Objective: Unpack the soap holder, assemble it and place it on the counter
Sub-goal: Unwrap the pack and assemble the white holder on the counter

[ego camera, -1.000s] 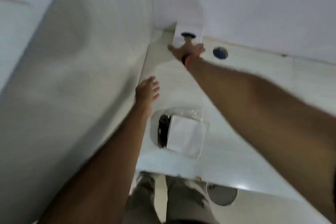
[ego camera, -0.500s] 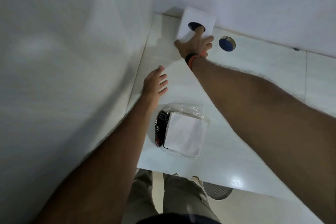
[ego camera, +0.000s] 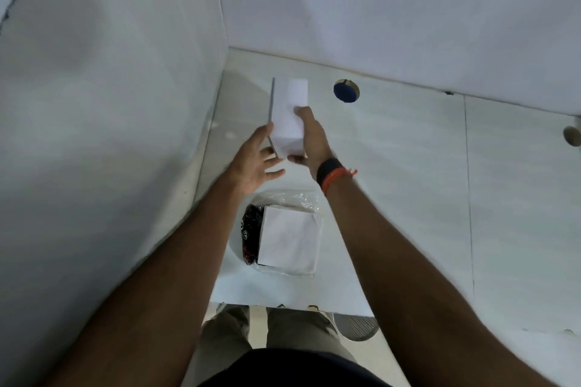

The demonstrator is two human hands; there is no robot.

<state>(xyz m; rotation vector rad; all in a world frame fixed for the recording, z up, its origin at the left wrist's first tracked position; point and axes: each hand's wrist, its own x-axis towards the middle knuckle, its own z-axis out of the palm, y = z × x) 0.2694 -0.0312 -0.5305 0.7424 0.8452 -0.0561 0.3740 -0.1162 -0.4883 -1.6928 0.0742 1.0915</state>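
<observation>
We note a plain white box (ego camera: 288,116) with one grey side. Counter (ego camera: 408,182): pale, glossy white. Clear plastic bag (ego camera: 283,236) shows a white sheet over black-and-red print. Wristbands (ego camera: 333,174): black and orange. Round plug (ego camera: 345,90): dark blue.

white counter (ego camera: 408,185), plastic-wrapped packet (ego camera: 287,237)

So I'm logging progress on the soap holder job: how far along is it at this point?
Early stage. Done: the white box is off the counter, gripped by the right hand. In hand: the left hand is open at the box's lower left edge, apparently about to help open it. Left: unpacking, assembly and placement; no soap holder parts are visible. A plastic-wrapped packet lies untouched near the counter's front edge.
</observation>
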